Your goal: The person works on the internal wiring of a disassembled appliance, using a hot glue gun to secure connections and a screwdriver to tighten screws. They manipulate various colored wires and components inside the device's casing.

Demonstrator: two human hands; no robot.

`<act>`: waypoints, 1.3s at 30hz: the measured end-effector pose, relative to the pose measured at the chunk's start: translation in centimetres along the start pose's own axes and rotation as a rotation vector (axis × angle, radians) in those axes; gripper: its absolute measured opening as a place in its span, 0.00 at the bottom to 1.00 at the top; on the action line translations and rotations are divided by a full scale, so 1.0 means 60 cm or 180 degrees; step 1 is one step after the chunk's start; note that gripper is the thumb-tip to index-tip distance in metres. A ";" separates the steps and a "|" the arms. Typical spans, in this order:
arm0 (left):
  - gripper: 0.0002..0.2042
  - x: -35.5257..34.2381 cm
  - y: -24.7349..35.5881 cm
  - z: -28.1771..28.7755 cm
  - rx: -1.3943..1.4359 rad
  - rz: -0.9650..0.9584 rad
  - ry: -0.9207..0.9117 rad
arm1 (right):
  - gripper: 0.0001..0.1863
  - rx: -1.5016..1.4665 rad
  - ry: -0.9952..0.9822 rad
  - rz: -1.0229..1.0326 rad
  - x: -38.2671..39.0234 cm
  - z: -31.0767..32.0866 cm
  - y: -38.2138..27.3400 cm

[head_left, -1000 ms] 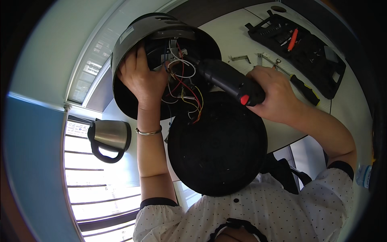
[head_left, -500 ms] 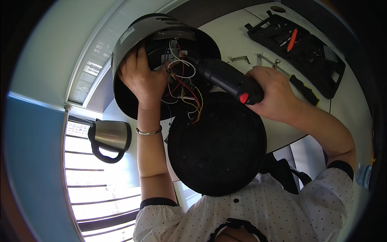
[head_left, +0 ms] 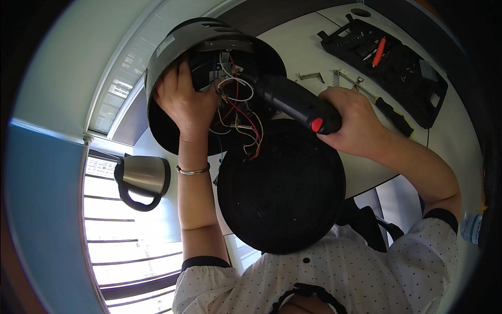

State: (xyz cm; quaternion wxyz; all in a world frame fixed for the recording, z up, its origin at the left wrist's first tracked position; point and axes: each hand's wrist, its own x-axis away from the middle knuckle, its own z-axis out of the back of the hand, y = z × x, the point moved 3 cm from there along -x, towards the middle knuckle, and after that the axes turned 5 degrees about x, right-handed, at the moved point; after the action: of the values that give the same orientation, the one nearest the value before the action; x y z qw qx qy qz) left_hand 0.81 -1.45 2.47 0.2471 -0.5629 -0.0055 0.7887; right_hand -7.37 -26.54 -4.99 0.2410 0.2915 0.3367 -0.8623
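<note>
Right hand (head_left: 355,115) clamped round a black power driver (head_left: 293,102), fingers mostly hidden beneath. Driver tip lost in the dark by the wires (head_left: 241,111) inside a round black housing (head_left: 201,37); contact unclear. Left hand (head_left: 183,99) reaches into the housing at its left inner wall; fingertips shadowed, can't tell if they pinch anything. Housing at upper left of table (head_left: 366,167), open side toward person. Black disc-shaped part (head_left: 280,193) just nearer the person. Bottle (head_left: 471,228) at right cut off by dark lens rim.

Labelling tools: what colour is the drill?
The drill is black with a red patch; best in head view.
</note>
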 end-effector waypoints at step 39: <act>0.35 0.001 0.000 -0.001 -0.0020 0.0012 0.0029 | 0.12 -0.0663 0.0033 -0.0756 0.009 0.007 0.005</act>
State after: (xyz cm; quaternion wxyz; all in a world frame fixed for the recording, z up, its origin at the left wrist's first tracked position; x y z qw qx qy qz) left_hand 0.81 -1.43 2.39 0.2438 -0.5673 -0.0058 0.7866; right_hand -7.74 -27.13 -5.25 0.1645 0.2276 0.4577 -0.8436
